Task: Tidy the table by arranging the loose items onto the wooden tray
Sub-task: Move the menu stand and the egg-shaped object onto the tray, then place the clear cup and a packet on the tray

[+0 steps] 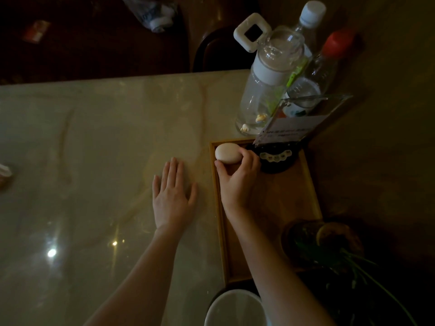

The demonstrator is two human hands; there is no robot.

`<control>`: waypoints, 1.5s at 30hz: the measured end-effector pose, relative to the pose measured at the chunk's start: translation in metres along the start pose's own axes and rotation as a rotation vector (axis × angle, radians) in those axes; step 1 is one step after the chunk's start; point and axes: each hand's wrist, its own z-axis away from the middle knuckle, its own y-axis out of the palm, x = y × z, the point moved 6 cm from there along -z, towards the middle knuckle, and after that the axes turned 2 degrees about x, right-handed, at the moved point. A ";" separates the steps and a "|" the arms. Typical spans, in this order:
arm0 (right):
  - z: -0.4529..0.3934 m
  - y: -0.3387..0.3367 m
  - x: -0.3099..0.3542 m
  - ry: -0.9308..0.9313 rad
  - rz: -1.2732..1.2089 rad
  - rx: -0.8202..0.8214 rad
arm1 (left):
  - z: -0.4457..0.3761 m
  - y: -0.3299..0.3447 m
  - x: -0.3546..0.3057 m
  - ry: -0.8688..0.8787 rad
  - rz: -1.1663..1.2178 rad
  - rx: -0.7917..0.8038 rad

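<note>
bare tray (292, 208) middle, bottles (270, 85) crowding far end

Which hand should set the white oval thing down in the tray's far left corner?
Right. The right hand already grips the white oval object over the wooden tray at that corner. The left hand lies flat on the table, outside the tray.

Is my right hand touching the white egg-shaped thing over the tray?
Touching. The head view shows the right hand with thumb and fingers curled round the white egg-shaped thing, no gap.
</note>
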 end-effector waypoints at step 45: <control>0.181 0.137 0.274 -0.687 0.795 0.750 | 0.030 -0.247 0.278 0.246 -0.234 -0.042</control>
